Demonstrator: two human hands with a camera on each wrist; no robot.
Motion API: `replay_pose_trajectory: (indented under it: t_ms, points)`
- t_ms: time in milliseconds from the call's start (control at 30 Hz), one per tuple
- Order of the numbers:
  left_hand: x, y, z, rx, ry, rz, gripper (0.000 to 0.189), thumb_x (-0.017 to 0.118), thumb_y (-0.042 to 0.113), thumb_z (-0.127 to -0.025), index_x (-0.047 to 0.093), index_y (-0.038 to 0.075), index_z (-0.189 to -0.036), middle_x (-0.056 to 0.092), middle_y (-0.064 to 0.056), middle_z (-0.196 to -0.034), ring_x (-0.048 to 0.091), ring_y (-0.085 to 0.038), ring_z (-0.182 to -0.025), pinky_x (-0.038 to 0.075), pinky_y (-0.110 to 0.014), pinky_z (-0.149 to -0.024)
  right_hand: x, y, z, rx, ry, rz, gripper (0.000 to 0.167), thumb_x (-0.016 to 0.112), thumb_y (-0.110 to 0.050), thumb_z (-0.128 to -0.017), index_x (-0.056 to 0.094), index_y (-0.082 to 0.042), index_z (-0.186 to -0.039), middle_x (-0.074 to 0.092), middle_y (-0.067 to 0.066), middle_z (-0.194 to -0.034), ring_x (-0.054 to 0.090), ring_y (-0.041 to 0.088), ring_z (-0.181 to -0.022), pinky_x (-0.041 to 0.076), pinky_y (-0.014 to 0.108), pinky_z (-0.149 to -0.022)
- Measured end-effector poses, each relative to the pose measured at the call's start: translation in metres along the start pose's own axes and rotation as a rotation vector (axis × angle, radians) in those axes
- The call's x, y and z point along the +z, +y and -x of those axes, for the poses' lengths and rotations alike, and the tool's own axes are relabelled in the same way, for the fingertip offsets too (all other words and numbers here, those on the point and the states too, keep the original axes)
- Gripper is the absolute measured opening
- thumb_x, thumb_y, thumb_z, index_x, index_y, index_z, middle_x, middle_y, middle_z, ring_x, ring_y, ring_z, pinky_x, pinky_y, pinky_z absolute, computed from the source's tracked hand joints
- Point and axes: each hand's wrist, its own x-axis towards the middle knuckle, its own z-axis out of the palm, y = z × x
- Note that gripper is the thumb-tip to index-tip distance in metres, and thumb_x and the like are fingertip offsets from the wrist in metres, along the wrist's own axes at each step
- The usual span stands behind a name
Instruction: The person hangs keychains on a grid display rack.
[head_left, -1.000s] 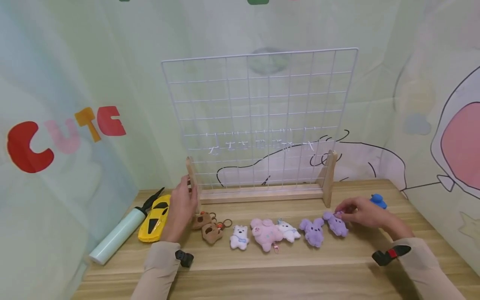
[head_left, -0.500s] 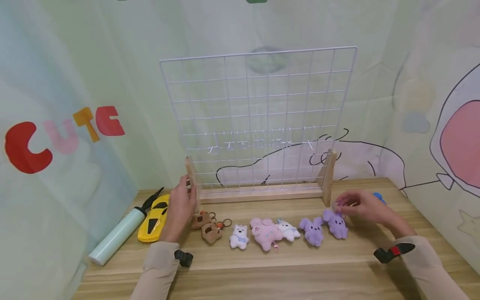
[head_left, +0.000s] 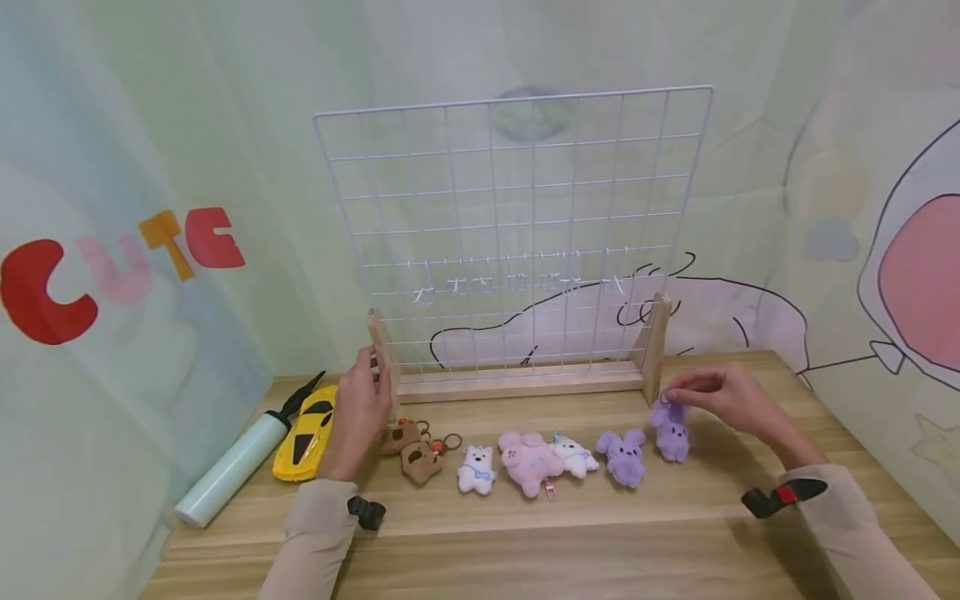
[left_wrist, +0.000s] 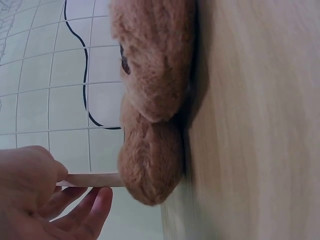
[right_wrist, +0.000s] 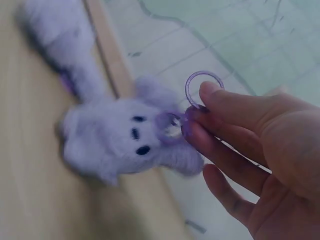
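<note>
My right hand (head_left: 726,398) pinches the ring (right_wrist: 196,80) of a purple plush keychain (head_left: 671,433) between thumb and fingers. The plush hangs upright below the fingertips, its dark eyes showing in the right wrist view. A second purple plush keychain (head_left: 624,457) lies to its left on the table. At the rack's left end, my left hand (head_left: 362,408) holds the wooden upright (left_wrist: 92,180), thumb on one side and fingers on the other. Two brown plush keychains (left_wrist: 152,160) lie beside that hand. A white wire grid rack (head_left: 517,225) with small hooks stands on the wooden base.
Between the hands lie a white bear plush (head_left: 477,469), a pink plush (head_left: 528,462) and another white plush (head_left: 574,456). A yellow toy car (head_left: 303,435) and a pale green hand pump (head_left: 236,467) are at the left. Printed curtains (head_left: 247,333) surround the wooden table (head_left: 562,558).
My right hand has lifted the purple plush by its ring, from lying on the table to hanging upright, and moved slightly back. The left hand has stayed on the wooden upright.
</note>
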Motion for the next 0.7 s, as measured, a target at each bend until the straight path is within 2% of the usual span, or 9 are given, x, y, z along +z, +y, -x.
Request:
replay_pose_trajectory:
  t_ms: [267, 367, 500, 633, 700]
  points:
    - [0.001, -0.001, -0.001, -0.005, 0.0, 0.003, 0.045, 0.053, 0.021, -0.116, 0.044, -0.001, -0.153, 0.067, -0.033, -0.137, 0.075, -0.046, -0.109, 0.067, -0.056, -0.084, -0.006, -0.04, -0.006, -0.035, 0.038, -0.037, 0.021, 0.081, -0.035, -0.099, 0.084, -0.017, -0.108, 0.086, -0.004, -0.097, 0.081, 0.01, -0.094, 0.054, 0.019, -0.091]
    - [0.0, -0.001, -0.001, 0.0, -0.002, 0.006, 0.045, 0.052, 0.021, -0.116, 0.044, -0.002, -0.153, 0.066, -0.033, -0.14, 0.074, -0.046, -0.114, 0.066, -0.057, -0.088, -0.005, -0.055, -0.01, -0.051, 0.071, -0.064, 0.021, 0.08, -0.034, -0.1, 0.084, -0.014, -0.107, 0.085, -0.003, -0.092, 0.079, 0.009, -0.087, 0.055, 0.02, -0.078]
    - [0.001, -0.002, 0.0, 0.006, 0.002, 0.006, 0.044, 0.051, 0.021, -0.116, 0.045, -0.002, -0.153, 0.066, -0.033, -0.141, 0.074, -0.046, -0.113, 0.066, -0.057, -0.088, -0.003, -0.073, -0.015, -0.097, 0.198, -0.163, 0.023, 0.077, -0.028, -0.103, 0.081, -0.006, -0.109, 0.084, -0.002, -0.088, 0.076, 0.011, -0.077, 0.06, 0.026, -0.064]
    - [0.002, -0.003, 0.0, 0.016, 0.004, 0.003, 0.044, 0.051, 0.021, -0.116, 0.045, -0.003, -0.152, 0.067, -0.033, -0.139, 0.075, -0.045, -0.109, 0.067, -0.056, -0.085, -0.002, -0.089, -0.022, -0.159, 0.343, -0.29, 0.026, 0.075, -0.021, -0.104, 0.078, 0.003, -0.113, 0.083, -0.008, -0.09, 0.078, 0.008, -0.078, 0.065, 0.023, -0.07]
    - [0.002, -0.003, 0.0, 0.017, 0.006, 0.003, 0.044, 0.051, 0.021, -0.116, 0.045, -0.003, -0.152, 0.067, -0.033, -0.138, 0.075, -0.045, -0.109, 0.067, -0.056, -0.085, -0.001, -0.096, -0.025, -0.17, 0.376, -0.349, 0.027, 0.075, -0.021, -0.104, 0.077, 0.005, -0.114, 0.083, -0.009, -0.092, 0.079, 0.008, -0.08, 0.066, 0.022, -0.075]
